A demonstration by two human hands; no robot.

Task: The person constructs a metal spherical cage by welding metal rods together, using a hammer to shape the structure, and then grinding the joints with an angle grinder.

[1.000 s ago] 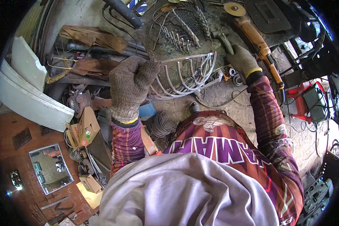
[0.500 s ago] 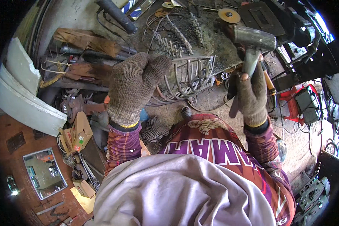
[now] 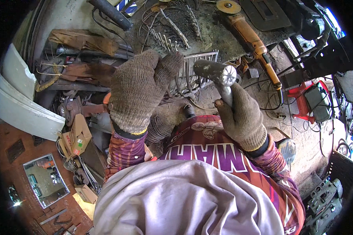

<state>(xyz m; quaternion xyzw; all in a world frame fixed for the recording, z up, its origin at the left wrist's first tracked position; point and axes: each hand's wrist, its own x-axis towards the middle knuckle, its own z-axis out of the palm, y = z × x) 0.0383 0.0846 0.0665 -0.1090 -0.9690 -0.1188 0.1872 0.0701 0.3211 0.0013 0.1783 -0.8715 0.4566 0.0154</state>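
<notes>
In my right hand [image 3: 245, 117], gloved in brown knit with a fingertip poking out, is a hammer [image 3: 208, 70]. Its fingers wrap the metal handle, and the thick cylindrical head points to the left, above a grate of bent metal rods [image 3: 187, 64]. My left hand [image 3: 135, 92], in a matching glove, is closed at the left end of this grate, thumb on the far right side. Whatever its fingers grip is hidden behind the glove. Short metal rods [image 3: 161, 41] stand in a row on the dark work surface [image 3: 219, 39] just beyond.
An orange angle grinder [image 3: 255, 43] with a disc lies at the back right, its cord trailing down. To the left are brown metal pieces [image 3: 86, 74], pipes and an open cardboard box [image 3: 76, 137]. A red and grey case [image 3: 313, 102] is on the right floor.
My right hand has swung the hammer left and nearer to me, from over the grinder to the grate. The left hand has barely moved. The view has shifted slightly.
</notes>
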